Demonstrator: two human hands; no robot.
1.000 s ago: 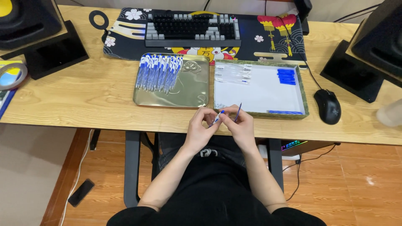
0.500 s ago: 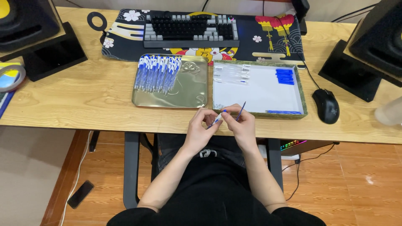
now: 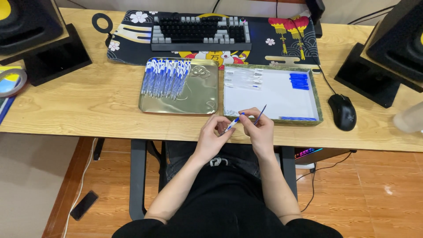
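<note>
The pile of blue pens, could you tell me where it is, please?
In the head view, the pile of blue pens lies in the gold tray, left of the white tray.

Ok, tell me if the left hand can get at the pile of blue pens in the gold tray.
Probably yes: the pile of blue pens lies uncovered in the gold tray, but the left hand holds a pen barrel.

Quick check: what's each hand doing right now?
Left hand: closed on a blue-and-white pen.
Right hand: closed on a thin blue refill.

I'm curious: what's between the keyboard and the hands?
In the head view, two trays: a gold tray with blue pens and a white-lined tray.
</note>
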